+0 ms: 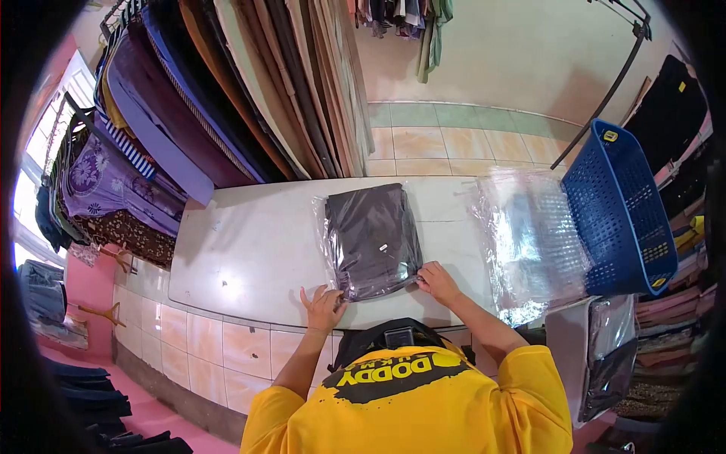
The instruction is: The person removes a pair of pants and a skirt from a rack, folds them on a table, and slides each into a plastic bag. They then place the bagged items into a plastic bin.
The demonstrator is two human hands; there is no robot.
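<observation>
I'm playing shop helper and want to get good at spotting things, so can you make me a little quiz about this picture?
1. What colour is the basket next to the clear plastic pile?
A) red
B) blue
C) white

2. True or false: the left hand and the right hand are at the near corners of the dark bundle in clear plastic.

3. Fill the gap: the hand nearer the basket is the person's ____ hand.

Key: 1. B; 2. True; 3. right

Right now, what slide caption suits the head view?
Left hand and right hand at the near corners of a plastic-wrapped dark cloth bundle on a pale table.
</observation>
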